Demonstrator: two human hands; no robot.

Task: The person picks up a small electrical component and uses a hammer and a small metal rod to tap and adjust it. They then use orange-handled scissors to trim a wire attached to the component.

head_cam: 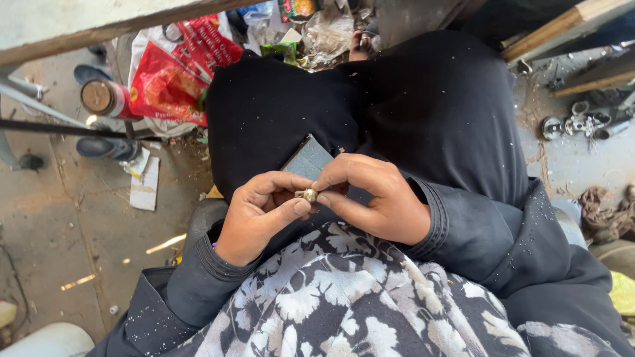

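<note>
the small ring-shaped metal piece (307, 195) was dull silver with a brassy tint. the flat rectangular board (308, 160) beneath it was slate grey. the draped cloth scarf (344, 311) showed white flowers on black. the crumpled plastic bag (173, 79) was red with white print. the concrete floor (86, 244) looked dusty grey-brown.

Small metal fitting (307, 195), brass-toned and dull silver, short and roughly cylindrical, lying sideways, pinched at both ends above the lap; finer details too small to tell.
</note>
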